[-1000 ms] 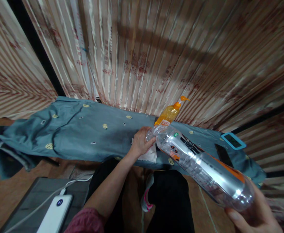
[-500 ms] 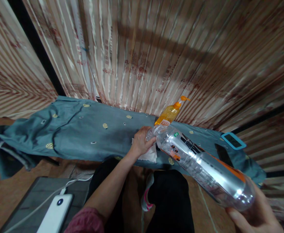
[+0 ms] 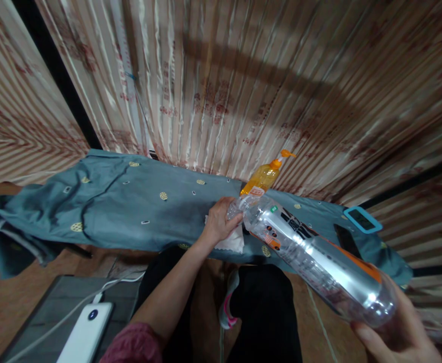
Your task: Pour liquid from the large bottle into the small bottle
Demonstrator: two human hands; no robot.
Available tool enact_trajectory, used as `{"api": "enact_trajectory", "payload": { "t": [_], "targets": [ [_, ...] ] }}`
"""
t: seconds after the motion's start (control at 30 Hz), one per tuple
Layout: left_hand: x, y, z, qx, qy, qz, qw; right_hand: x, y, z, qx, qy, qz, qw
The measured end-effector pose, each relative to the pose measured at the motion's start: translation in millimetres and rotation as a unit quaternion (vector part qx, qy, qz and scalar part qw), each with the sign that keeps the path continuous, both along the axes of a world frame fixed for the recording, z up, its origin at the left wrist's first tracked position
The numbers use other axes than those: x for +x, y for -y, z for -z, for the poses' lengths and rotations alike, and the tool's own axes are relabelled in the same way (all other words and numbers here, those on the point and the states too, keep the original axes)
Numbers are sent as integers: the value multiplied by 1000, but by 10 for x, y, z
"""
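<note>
My right hand (image 3: 398, 337) grips the base of a large clear plastic bottle (image 3: 311, 257) with an orange and black label, tilted with its neck pointing down toward the table. My left hand (image 3: 221, 221) is closed around the neck end of that bottle, over a white cloth (image 3: 231, 243) lying on the blue-grey tablecloth (image 3: 130, 201). An orange pump bottle (image 3: 266, 176) stands upright just behind the bottle's neck.
A phone in a blue case (image 3: 363, 219) and a dark phone (image 3: 347, 241) lie at the table's right end. A white power bank (image 3: 86, 335) with a cable rests on a dark surface at the lower left. Striped curtains (image 3: 221, 85) hang behind the table.
</note>
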State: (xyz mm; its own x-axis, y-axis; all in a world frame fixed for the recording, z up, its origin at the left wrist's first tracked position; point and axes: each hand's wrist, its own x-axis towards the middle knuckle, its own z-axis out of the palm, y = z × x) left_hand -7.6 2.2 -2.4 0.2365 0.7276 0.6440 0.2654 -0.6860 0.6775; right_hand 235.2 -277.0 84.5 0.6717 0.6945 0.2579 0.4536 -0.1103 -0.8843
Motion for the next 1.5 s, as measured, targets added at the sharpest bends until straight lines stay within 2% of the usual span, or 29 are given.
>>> {"api": "enact_trajectory", "payload": {
  "t": [0.63, 1.03, 1.27, 1.5],
  "targets": [
    [-9, 10, -16, -2, 9, 10, 1000, 14, -5, 21, 8, 17, -15, 1000],
    [-11, 26, -47, 1, 26, 21, 999, -134, -38, -63, 14, -24, 17, 999],
    [-26, 31, -65, -8, 16, 22, 1000, -112, -30, -45, 11, -3, 24, 1000],
    [-31, 33, -58, -1, 23, 26, 999, -12, -5, -19, 4, -4, -2, 1000]
  ]
}}
